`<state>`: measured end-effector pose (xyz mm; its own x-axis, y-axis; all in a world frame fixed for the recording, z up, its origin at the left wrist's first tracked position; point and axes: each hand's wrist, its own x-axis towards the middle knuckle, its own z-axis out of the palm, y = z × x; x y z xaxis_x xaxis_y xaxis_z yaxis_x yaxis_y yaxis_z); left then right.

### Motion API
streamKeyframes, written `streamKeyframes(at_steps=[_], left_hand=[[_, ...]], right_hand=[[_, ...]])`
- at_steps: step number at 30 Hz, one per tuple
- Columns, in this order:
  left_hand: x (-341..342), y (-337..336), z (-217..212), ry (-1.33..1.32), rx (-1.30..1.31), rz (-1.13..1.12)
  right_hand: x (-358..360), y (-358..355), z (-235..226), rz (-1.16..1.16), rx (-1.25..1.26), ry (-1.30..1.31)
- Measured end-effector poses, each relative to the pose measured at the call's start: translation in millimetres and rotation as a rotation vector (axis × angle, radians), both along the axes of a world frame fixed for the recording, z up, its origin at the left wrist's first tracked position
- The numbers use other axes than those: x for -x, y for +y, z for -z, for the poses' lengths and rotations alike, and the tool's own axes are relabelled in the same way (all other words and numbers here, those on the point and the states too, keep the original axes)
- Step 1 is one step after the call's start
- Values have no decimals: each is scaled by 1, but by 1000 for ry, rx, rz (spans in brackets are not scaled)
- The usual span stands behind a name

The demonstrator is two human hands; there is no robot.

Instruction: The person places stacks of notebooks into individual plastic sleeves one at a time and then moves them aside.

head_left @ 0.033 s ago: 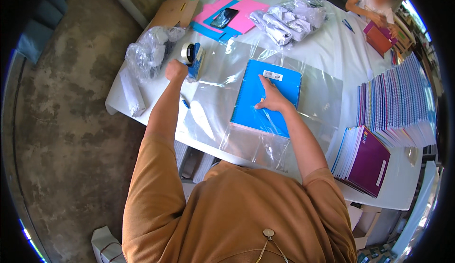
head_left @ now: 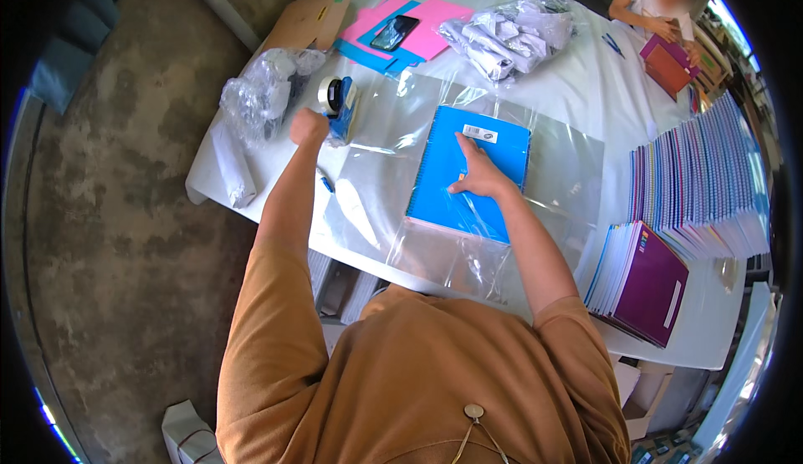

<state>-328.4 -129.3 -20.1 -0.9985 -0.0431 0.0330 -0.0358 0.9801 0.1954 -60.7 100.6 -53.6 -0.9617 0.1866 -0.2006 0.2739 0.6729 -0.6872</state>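
Nearest the person, at the six o'clock edge of the white counter (head_left: 585,87), a clear plastic sheet (head_left: 569,171) lies spread flat, its loose end hanging over the rim. On it rests a blue spiral notebook (head_left: 456,188), its long axis running from six to twelve o'clock, tilted a little toward one. The right hand (head_left: 478,175) presses down on the cover near the middle, fingers (head_left: 465,143) stretched forward and flat, holding nothing, pinning the book in place. At three o'clock from it, well apart, a purple notebook (head_left: 648,284) tops a short pile, with a long fanned row of spiral notebooks (head_left: 703,184) behind.

The left hand (head_left: 308,125) is out at eleven o'clock from the notebook, closed into a fist just beside a tape dispenser (head_left: 336,100); whether it grips the tape's end, I cannot tell. So the right hand is on the book, the left near the tape. Beyond lie crumpled plastic wrap (head_left: 263,92), a bag of folded sheets (head_left: 514,37), pink paper (head_left: 435,33) under a phone (head_left: 395,32), and, farthest at one o'clock, another person (head_left: 661,4).
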Motion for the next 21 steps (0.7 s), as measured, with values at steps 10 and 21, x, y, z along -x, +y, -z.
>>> streamKeyframes(at_steps=[10,21], left_hand=[[3,-24,-2,-886,-1364,-491],[-61,-75,65,-552,-1349,2]], right_hand=[[-1,-2,0,4,13,-14],[-5,4,2,45,-7,-34]])
